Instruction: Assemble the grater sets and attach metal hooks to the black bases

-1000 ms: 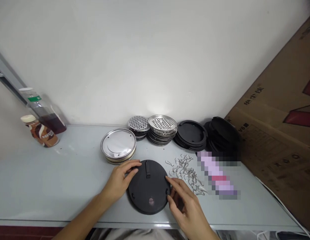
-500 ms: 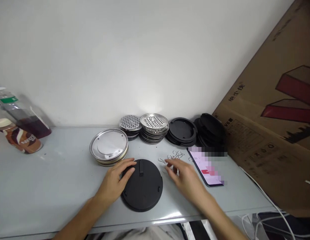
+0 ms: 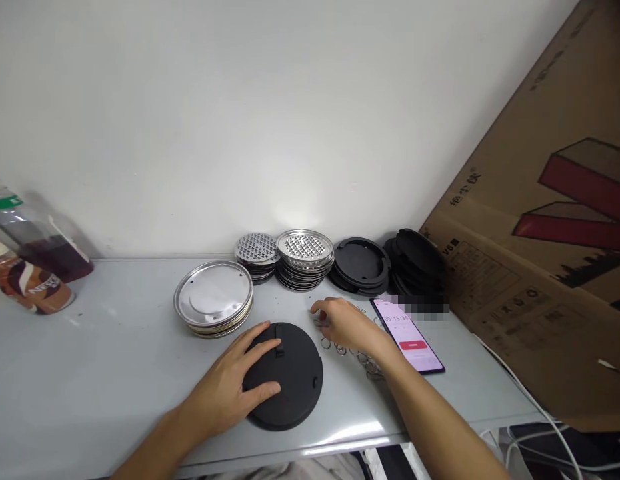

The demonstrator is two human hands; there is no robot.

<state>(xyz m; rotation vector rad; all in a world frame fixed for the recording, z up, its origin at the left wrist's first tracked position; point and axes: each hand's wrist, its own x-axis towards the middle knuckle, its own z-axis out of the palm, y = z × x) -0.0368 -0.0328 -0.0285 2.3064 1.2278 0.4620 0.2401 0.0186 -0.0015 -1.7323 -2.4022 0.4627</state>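
A round black plastic disc (image 3: 297, 393) lies flat near the front of the table, with a raised tab by its far edge and a small peg at the right. Spread over its left side, my left hand (image 3: 233, 380) rests with fingers apart, one fingertip at the tab. My right hand (image 3: 351, 327) reaches over scattered small metal rings and wire clips (image 3: 341, 349). Its fingers are curled in a pinch at a wire clip (image 3: 318, 323), partly hidden by the fingers. Several more rings lie under and beside this hand.
Behind stand stacks of silver metal lids (image 3: 215, 293), grater discs (image 3: 305, 247) and black rings (image 3: 360, 260), with more black parts (image 3: 417, 260). A phone (image 3: 415, 343) lies right, before a large cardboard box (image 3: 515, 280). Bottles (image 3: 33, 287) are far left.
My left hand has come down and spread onto the black disc. My right hand has moved slightly left and forward, its fingers now curled at a wire clip. The view has shifted slightly.
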